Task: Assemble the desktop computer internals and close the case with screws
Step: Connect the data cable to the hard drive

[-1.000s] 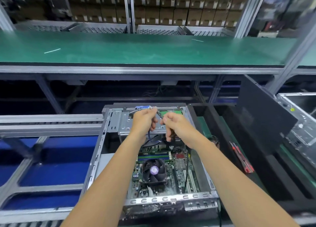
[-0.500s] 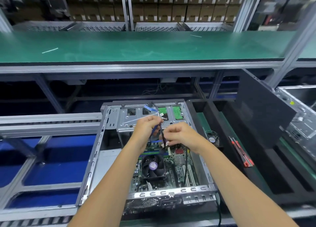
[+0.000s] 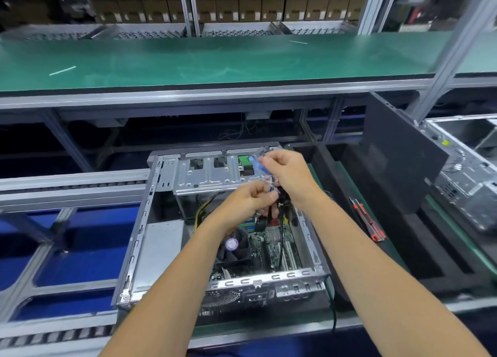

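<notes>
The open computer case (image 3: 215, 238) lies in the lower middle of the frame, its side off and its insides facing up. Inside it, toward the lower centre, sits the motherboard (image 3: 271, 246) with a black cooler fan (image 3: 234, 245) bearing a round purple label. A bare metal drive cage (image 3: 207, 175) spans the upper part of the case, and a grey power supply (image 3: 158, 251) fills its left side.

Above the upper right of the case, both hands work a thin cable (image 3: 269, 214) that runs down toward the motherboard. The right hand (image 3: 289, 173), higher in the frame, has its fingers curled and pinches the cable's blue end (image 3: 255, 161). The left hand (image 3: 248, 203), just below and left of it, is also curled, pinching the cable lower down; blur hides the exact grip.

Right of the case lies black foam packing (image 3: 419, 249), with a red-handled tool (image 3: 368, 222) resting on a green strip beside it. A dark side panel (image 3: 400, 168) leans at the right, in front of a second open chassis (image 3: 468, 173). A green-topped bench (image 3: 215, 58) crosses the upper frame, with stacked cartons (image 3: 269, 4) behind it.
</notes>
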Demonstrator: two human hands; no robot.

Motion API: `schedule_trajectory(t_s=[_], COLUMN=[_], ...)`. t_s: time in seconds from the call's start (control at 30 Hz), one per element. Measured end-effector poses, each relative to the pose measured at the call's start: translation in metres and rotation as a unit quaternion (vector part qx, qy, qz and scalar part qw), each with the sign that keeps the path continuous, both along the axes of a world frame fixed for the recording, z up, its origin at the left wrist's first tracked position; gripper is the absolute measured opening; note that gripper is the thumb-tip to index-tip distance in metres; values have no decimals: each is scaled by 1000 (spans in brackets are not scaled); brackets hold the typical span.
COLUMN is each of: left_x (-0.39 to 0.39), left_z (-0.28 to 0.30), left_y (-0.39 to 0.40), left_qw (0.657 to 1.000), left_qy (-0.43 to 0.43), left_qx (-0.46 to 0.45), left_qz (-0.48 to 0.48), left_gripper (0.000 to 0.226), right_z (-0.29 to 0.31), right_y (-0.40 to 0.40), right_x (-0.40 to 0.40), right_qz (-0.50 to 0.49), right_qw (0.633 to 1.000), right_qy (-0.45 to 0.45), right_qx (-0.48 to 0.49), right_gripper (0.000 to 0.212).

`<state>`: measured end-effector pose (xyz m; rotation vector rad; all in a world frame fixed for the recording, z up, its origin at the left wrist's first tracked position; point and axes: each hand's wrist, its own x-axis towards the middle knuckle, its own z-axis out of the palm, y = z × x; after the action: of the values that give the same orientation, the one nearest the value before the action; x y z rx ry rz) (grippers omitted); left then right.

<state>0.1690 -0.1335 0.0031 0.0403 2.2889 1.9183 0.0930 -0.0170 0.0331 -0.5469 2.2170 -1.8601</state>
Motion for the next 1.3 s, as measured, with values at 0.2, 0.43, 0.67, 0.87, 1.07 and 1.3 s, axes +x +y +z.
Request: schedule_trajectory(t_s=[0.2,0.43,0.67,0.87,1.07,1.3], left_x=[-5,-24,-47,-65,-80,-120], left_z=[8,44,54,15,-6,48], left_y=[-4,-30,-63,-89,-92,-24], left_qw=[985,886,754,684,672,820], left_qy=[32,203,236,213,206,248], left_qx=[-171,-410,-610,-696,-709,-498], left_qz=[-22,76,66,59,60,134], left_gripper=[29,31,35,8,7,19], right_z=[14,21,14,-12,-26,7], right_y=[9,12,-11,-24,-29,8], right_x=[-15,-28,-46,-71,-81,-87], right_qz=[-89,-144,-156,-129,-118,-26], right_qw=[995,976,969,980,984,983], right_qy=[-9,-70,-111,-150,-131,-164], right_qx=[-54,-146,-153,-16,27,-85], right_gripper=[22,32,29,22,24,28])
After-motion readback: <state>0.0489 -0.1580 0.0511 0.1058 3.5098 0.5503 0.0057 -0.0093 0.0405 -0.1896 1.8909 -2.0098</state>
